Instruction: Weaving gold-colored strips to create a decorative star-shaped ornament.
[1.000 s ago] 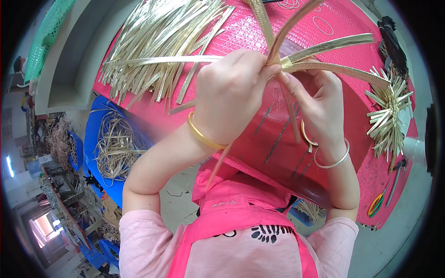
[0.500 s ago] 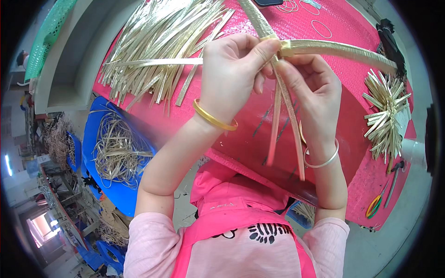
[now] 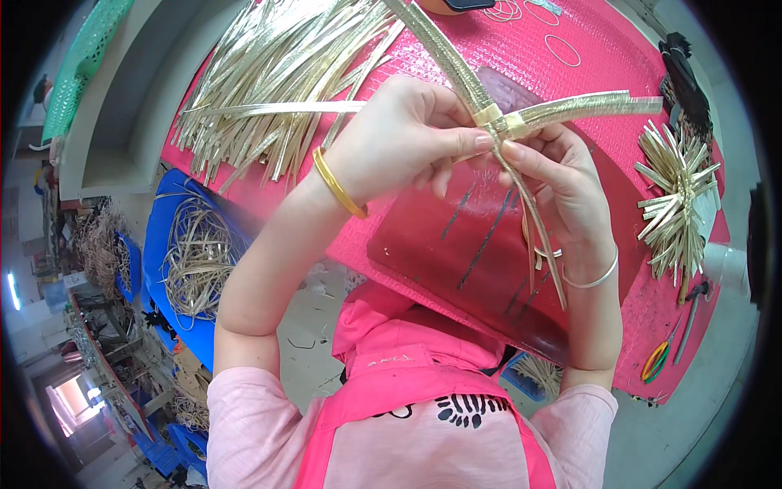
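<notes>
Flat gold strips (image 3: 450, 59) meet at a crossing between my hands, where pale yellow tape (image 3: 515, 125) wraps two of the bundles. One bundle runs up and left, another stretches right, and two narrow ends (image 3: 531, 213) hang down past my right palm. My left hand (image 3: 407, 138) is closed, thumb and forefinger pinching the crossing from the left. Opposite it, my right hand (image 3: 564, 175) is closed too, with its thumb pressed on the strips just below the tape. A further light strip (image 3: 285, 108) reaches leftward from behind my left hand; its inner end is hidden.
A large pile of gold strips (image 3: 269, 73) lies on the pink table at the far left. Beneath my hands is a dark red sheet (image 3: 440, 244). A tied gold bunch (image 3: 680, 200) and scissors (image 3: 658, 359) lie at right. A blue bin (image 3: 155, 244) holds tangled strips.
Both hands and the crossing have moved down, nearer to me. The right-hand bundle now tilts upward and its end is free in view. The hanging ends have swung to the right.
</notes>
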`<state>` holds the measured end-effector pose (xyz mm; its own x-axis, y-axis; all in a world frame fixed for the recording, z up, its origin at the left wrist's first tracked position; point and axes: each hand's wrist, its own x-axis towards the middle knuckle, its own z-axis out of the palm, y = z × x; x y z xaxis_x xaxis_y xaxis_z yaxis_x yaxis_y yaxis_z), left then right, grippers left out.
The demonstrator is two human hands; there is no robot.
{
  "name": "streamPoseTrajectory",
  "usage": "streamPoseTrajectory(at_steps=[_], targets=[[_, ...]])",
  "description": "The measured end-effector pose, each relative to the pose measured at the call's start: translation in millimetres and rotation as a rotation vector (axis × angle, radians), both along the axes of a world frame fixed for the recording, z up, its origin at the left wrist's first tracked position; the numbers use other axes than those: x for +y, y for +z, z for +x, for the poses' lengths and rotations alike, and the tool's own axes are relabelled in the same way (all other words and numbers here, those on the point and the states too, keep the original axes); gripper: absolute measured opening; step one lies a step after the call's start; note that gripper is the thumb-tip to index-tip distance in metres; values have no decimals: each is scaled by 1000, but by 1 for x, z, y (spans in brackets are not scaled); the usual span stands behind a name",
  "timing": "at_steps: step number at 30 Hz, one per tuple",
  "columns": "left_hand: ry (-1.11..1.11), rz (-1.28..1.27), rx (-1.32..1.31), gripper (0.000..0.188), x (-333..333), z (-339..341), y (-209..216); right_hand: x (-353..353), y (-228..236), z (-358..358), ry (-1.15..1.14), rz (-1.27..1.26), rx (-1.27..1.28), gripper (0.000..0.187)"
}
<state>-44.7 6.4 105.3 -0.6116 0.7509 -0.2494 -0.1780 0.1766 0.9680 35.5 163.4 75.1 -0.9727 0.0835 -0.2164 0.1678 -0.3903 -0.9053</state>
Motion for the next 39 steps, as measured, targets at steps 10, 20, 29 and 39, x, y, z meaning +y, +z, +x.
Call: streamPoseTrajectory(at_steps=[10, 20, 29, 39], targets=[[219, -127, 1414, 16, 5, 25, -30, 9, 1, 2, 193, 177, -16, 30], [197, 4, 70, 15, -8, 20, -12, -15, -28, 10, -110, 158, 229, 16], [48, -60, -27, 15, -19, 8, -14, -17, -21, 15, -36, 87, 65, 16], [158, 54, 1018, 12, -21, 30, -25, -23, -20, 22, 137, -479, 0, 21]])
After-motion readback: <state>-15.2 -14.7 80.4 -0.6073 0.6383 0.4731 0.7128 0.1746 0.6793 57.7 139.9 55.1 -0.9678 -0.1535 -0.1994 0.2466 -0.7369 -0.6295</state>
